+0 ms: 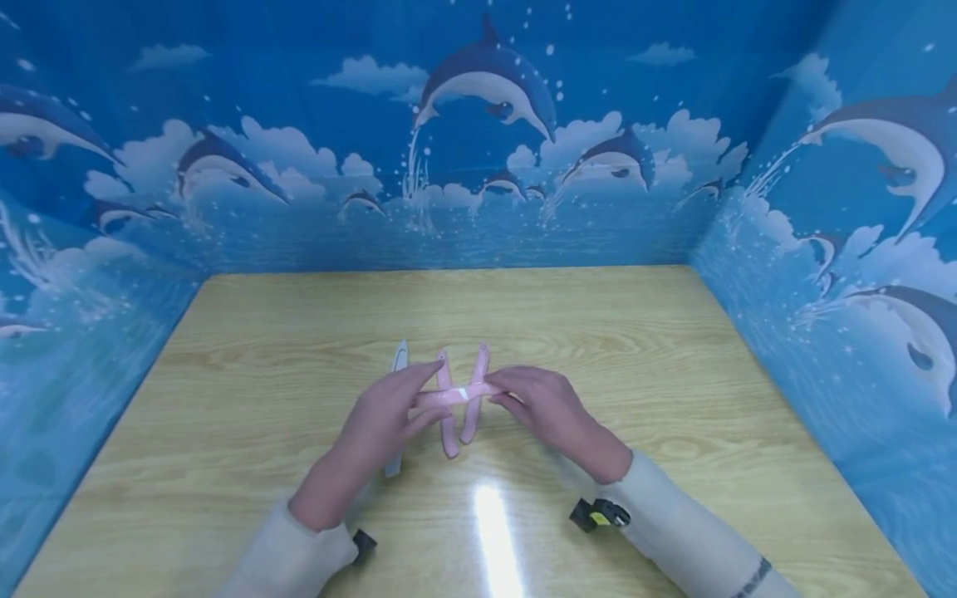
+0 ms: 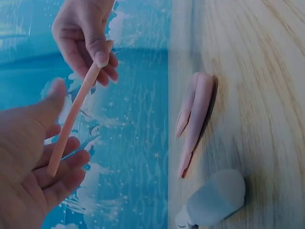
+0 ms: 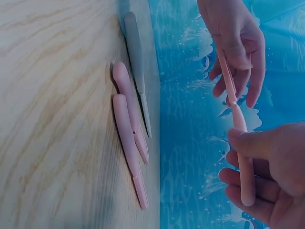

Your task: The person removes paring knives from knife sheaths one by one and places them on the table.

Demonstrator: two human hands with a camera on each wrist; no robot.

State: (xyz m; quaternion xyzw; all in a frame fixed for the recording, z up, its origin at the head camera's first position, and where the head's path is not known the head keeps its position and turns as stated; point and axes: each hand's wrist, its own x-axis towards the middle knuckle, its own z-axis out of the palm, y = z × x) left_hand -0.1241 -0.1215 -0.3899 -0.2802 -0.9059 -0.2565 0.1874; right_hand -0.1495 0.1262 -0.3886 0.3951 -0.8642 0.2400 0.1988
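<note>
Held level above the table is a slim pink tool (image 1: pixel 452 396) with a rounded handle and a narrower, blade-like end. My right hand (image 1: pixel 549 411) pinches the handle between thumb and fingers, as the right wrist view shows up close. At the narrow end is my left hand (image 2: pixel 38 152), its fingers extended beneath the tool and its thumb lifted off. Below, two more pink tools (image 3: pixel 125 129) of the same shape lie side by side on the table. Left of them lies a grey-blue tool (image 1: pixel 399 357) with a wide handle and a narrow end, partly hidden by my left hand.
The light wood table (image 1: pixel 598 324) is enclosed at the back and sides by blue walls (image 1: pixel 299 224) printed with dolphins. A bright light reflection (image 1: pixel 493 531) crosses its front part. Dark wrist devices (image 1: pixel 598 513) sit at both sleeves.
</note>
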